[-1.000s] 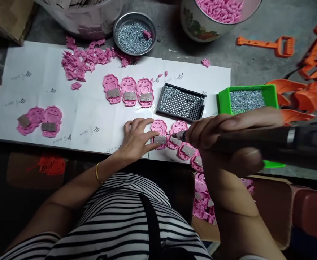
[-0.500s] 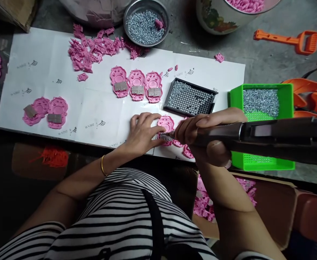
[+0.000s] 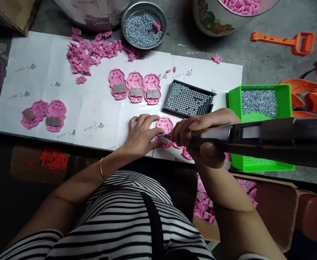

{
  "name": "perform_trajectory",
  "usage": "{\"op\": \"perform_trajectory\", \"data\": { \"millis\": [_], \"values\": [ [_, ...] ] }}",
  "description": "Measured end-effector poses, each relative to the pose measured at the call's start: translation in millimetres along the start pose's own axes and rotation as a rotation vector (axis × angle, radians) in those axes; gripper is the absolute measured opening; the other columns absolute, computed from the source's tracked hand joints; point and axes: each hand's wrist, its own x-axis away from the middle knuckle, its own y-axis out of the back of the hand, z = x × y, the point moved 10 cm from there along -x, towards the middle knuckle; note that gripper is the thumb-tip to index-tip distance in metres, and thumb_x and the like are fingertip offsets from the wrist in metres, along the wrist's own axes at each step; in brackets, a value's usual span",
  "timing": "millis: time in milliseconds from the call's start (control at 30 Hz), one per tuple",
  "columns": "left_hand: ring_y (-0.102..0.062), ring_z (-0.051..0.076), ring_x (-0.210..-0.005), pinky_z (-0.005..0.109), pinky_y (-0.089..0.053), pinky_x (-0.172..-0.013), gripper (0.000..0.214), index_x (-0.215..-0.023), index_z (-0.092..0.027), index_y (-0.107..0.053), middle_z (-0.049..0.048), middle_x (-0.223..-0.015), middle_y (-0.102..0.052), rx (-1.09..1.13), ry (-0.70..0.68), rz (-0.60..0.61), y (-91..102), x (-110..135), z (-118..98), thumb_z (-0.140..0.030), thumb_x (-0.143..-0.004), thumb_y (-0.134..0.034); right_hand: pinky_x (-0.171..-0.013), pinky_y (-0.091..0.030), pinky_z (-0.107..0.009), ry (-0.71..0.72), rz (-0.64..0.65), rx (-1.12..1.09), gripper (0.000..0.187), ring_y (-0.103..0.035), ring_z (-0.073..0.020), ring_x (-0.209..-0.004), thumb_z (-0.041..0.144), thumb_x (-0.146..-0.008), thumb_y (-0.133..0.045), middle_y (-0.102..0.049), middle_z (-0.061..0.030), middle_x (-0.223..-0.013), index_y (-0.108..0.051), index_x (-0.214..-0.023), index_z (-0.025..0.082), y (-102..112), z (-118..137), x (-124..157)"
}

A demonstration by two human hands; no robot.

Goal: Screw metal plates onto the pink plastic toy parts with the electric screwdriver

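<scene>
My left hand [image 3: 142, 135] lies on the sheet with thumb and fingers spanning the left side of a pink plastic casing [image 3: 164, 124], pinning it down. A grey metal plate [image 3: 163, 138] sits in that casing's lower part. My right hand [image 3: 205, 133] is wrapped round a dark electric screwdriver [image 3: 269, 139] held almost level in view. Its tip points at the metal plate; whether a screw is under it, I cannot tell. More pink casings [image 3: 187, 153] lie partly hidden beneath my right hand.
Three casings with plates [image 3: 135, 86] stand in a row; two more [image 3: 56, 112] lie left. A black perforated tray [image 3: 188, 97], a green bin of screws [image 3: 260, 103] and a steel bowl of screws [image 3: 143, 30] are around. Pink parts [image 3: 88, 54] are heaped behind.
The view has shifted slightly. My right hand and the screwdriver sit a little further left, tip still at the plate; my left hand keeps its hold on the casing.
</scene>
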Motion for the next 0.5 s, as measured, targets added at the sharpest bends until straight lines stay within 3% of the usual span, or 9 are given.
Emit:
{"op": "perform_trajectory", "data": {
  "millis": [200, 500],
  "values": [
    [-0.043, 0.029, -0.126, 0.049, -0.027, -0.103, 0.03, -0.104, -0.031, -0.074, 0.0052, -0.136, -0.056, 0.011, 0.021, 0.009, 0.2, -0.6, 1.1, -0.05, -0.081, -0.075, -0.037, -0.045, -0.025, -0.029, 0.061, 0.004, 0.014, -0.047, -0.011, -0.039, 0.034, -0.082, -0.069, -0.05, 0.0038, -0.054, -0.063, -0.089, 0.024, 1.4, -4.4, -2.0],
    [-0.043, 0.029, -0.126, 0.049, -0.026, -0.103, 0.037, -0.108, -0.03, -0.074, 0.0058, -0.138, -0.055, 0.04, -0.015, 0.004, 1.9, 0.7, -0.3, -0.057, -0.082, -0.07, -0.04, -0.047, -0.027, -0.006, -0.078, 0.005, 0.022, -0.05, -0.0125, -0.043, 0.031, -0.08, -0.07, -0.05, 0.0023, -0.055, -0.072, -0.098, 0.02, 12.7, 14.7, 1.3]
  ]
}}
